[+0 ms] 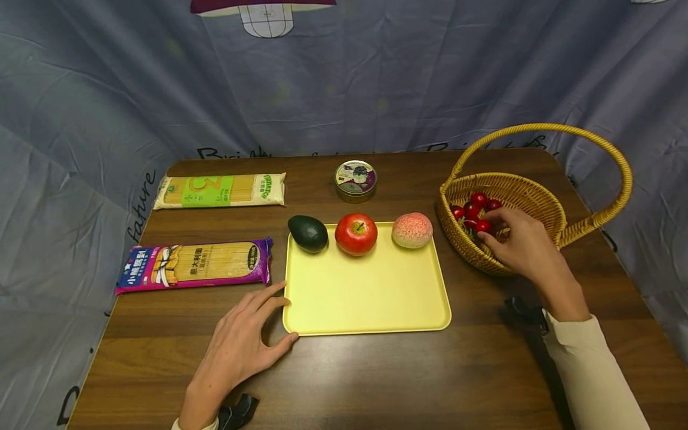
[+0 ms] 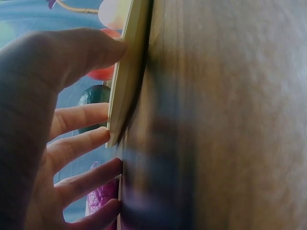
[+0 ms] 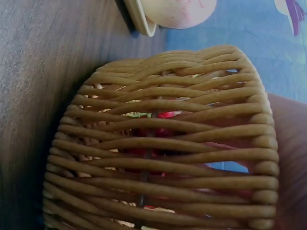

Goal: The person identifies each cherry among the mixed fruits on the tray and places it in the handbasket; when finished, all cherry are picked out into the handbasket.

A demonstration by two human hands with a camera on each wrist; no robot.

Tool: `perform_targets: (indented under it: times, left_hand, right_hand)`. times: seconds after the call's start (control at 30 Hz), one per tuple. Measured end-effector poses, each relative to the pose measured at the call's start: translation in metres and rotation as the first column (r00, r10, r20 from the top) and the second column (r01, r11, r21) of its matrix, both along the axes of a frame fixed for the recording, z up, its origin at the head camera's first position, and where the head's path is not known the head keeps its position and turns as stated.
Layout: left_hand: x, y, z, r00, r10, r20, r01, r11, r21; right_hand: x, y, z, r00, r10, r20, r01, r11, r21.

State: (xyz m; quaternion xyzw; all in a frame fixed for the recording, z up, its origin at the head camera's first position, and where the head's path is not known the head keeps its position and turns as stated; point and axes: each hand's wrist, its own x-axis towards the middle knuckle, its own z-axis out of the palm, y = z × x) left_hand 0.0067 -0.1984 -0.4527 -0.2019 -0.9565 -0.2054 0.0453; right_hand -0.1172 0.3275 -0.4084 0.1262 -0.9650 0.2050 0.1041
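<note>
At the right, the wicker basket (image 1: pixel 516 185) holds several small red cherries (image 1: pixel 472 209). My right hand (image 1: pixel 524 242) reaches into it, thumb and forefinger pinching a cherry (image 1: pixel 482 226). In the right wrist view, the basket's woven side (image 3: pixel 163 143) hides most of that hand. A pale yellow tray (image 1: pixel 365 292) lies in the middle of the table. My left hand (image 1: pixel 236 337), fingers spread, touches the tray's left rim with its thumb and fingertips. Along the tray's far edge sit an avocado (image 1: pixel 309 233), a red apple (image 1: pixel 356 233) and a pink peach (image 1: pixel 412 230).
Two packs of dry noodles lie at the left: a green-labelled pack (image 1: pixel 224 190) behind a purple pack (image 1: pixel 196 264). Behind the tray stands a round tin (image 1: pixel 355 179). The basket's tall handle (image 1: pixel 553 127) arches over it. A grey curtain (image 1: pixel 349 83) hangs beyond the table.
</note>
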Motion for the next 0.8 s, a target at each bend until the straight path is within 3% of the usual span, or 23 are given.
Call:
perform_targets:
  times: [0.27,0.57,0.7,0.8]
  left_hand:
    - [-0.001,0.000,0.000,1.000,0.003,0.002,-0.003,1.000,-0.006]
    - [-0.004,0.000,0.005,0.999,-0.013,0.032,0.014,1.000,-0.017]
    - [-0.007,0.000,0.014,0.999,-0.045,0.025,0.045,0.999,-0.017]
    - [-0.011,0.000,0.027,0.997,-0.076,-0.001,0.076,0.997,-0.005]
  right_hand:
    - [-0.007,-0.001,0.001,0.996,0.034,0.082,-0.037,0.999,0.035]
    - [-0.013,0.001,0.002,0.993,0.058,0.106,-0.066,0.995,0.070]
    - [-0.014,0.002,0.001,0.992,0.067,0.107,-0.075,0.995,0.071]
    - [-0.011,0.002,0.003,0.993,0.048,0.104,-0.054,0.997,0.061]
